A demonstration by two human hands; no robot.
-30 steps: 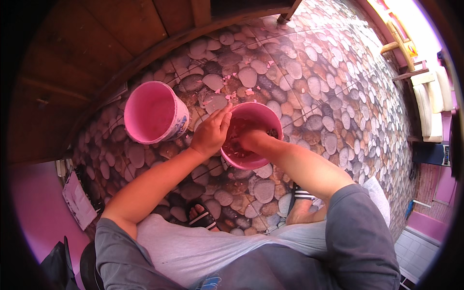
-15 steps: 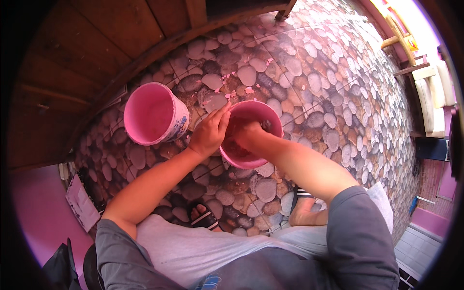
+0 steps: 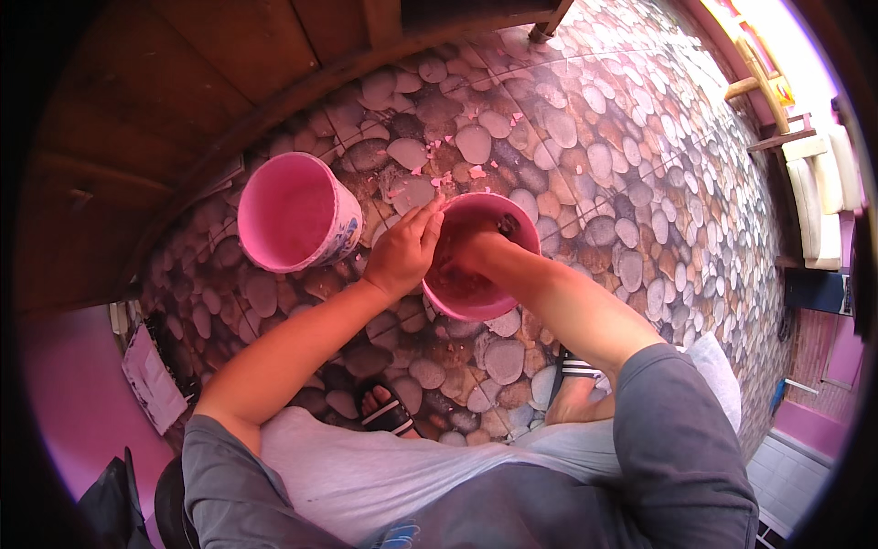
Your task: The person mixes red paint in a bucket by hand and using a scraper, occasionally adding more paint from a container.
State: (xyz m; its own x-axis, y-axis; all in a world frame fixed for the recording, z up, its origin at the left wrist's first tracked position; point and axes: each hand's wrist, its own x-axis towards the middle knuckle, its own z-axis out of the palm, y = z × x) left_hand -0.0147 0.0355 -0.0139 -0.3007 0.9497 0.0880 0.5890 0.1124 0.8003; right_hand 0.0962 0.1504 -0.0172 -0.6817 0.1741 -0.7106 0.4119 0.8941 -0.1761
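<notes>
A pink bucket (image 3: 529,220) stands on the floor between my feet, with reddish-looking liquid or wet contents low inside it. My left hand (image 3: 404,252) rests along its left rim, fingers stretched out and pressed lightly against the edge. Deep inside the same bucket is my right hand (image 3: 471,252); its fingers are hidden in the dim contents, so whether they hold anything does not show. A small dark thing (image 3: 506,224) shows by the inner wall beyond my right wrist. To the left stands a second pink bucket (image 3: 285,215) with blue print on its side, its inside pinkish.
Small pink scraps (image 3: 476,171) lie scattered on the pebble-patterned floor (image 3: 599,160) beyond the buckets. A dark wooden piece of furniture (image 3: 183,82) fills the upper left. My sandalled feet (image 3: 388,409) flank the near side. Cream cushions (image 3: 814,197) sit at the far right.
My right hand has shifted slightly inside the bucket, and the dark thing by the inner wall shows more plainly. My left hand stays at the rim.
</notes>
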